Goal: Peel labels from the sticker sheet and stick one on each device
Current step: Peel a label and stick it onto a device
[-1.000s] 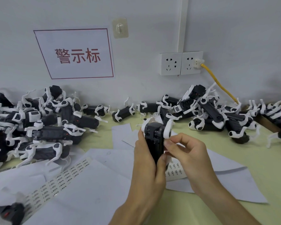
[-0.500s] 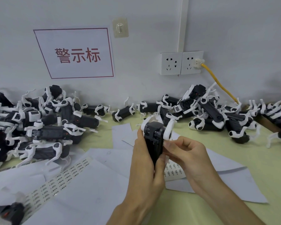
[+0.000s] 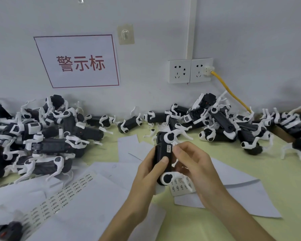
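Black plastic with white legs: that is the robot dog (image 3: 162, 153) I see at the middle of the frame, stood on end. The left hand (image 3: 149, 173) grips it, thumb laid across its near face. The right hand (image 3: 195, 164) comes in from the right with fingers curled round the far side of the body. Its forefinger tip sits at the edge of a small white label (image 3: 169, 148) on the upper part of the dog's side.

I judge the step in hand to be the sticking itself. The label looks laid on the shell, though I cannot tell whether a corner is lifted. The sticker sheet (image 3: 178, 187) lies on the yellow-green table (image 3: 276, 171) just below the hands, partly hidden by the dog's lower leg. A second label strip (image 3: 63, 192) runs across the papers at lower left.

Next I would press the label flat along its whole length, then set this dog down. I cannot tell which heap takes the finished ones, the left heap (image 3: 42, 136) or the right heap (image 3: 224, 122). After that the right hand must come free to lift a fresh label, a fingernail job at a very small edge.
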Action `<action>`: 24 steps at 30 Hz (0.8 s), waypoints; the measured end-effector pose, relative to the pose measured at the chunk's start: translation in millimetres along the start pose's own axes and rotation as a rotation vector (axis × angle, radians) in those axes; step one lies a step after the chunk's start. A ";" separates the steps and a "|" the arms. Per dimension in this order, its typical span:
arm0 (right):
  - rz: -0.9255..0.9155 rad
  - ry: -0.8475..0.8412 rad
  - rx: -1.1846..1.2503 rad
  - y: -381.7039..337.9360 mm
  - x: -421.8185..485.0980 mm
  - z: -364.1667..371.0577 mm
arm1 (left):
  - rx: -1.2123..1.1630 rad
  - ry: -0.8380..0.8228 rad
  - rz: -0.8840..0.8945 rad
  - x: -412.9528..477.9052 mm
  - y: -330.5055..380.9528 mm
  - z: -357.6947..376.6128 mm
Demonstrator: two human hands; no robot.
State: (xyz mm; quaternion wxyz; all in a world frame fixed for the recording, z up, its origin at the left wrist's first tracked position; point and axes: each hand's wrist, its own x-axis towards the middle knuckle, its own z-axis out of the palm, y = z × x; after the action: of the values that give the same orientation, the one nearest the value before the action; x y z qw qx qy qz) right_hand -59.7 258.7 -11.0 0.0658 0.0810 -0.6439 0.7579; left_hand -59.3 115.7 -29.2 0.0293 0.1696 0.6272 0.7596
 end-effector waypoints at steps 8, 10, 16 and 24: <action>-0.096 -0.085 -0.031 5.0 1.5 -1.8 | 0.094 -0.053 0.042 -3.7 -0.4 4.9; -0.088 -0.104 -0.024 5.9 2.1 -2.4 | 0.096 -0.056 0.057 -3.8 0.6 4.2; -0.090 -0.141 -0.008 4.1 1.8 -6.1 | 0.054 -0.044 0.033 -2.6 3.0 2.5; -0.060 -0.105 -0.002 10.0 2.4 -3.2 | 0.114 -0.085 0.013 -1.6 0.7 0.7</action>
State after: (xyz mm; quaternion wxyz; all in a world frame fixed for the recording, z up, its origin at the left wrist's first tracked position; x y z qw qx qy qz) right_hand -64.2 260.3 -20.7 0.0549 0.1398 -0.6444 0.7498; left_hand -57.5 115.9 -28.8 0.0416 0.2072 0.6663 0.7151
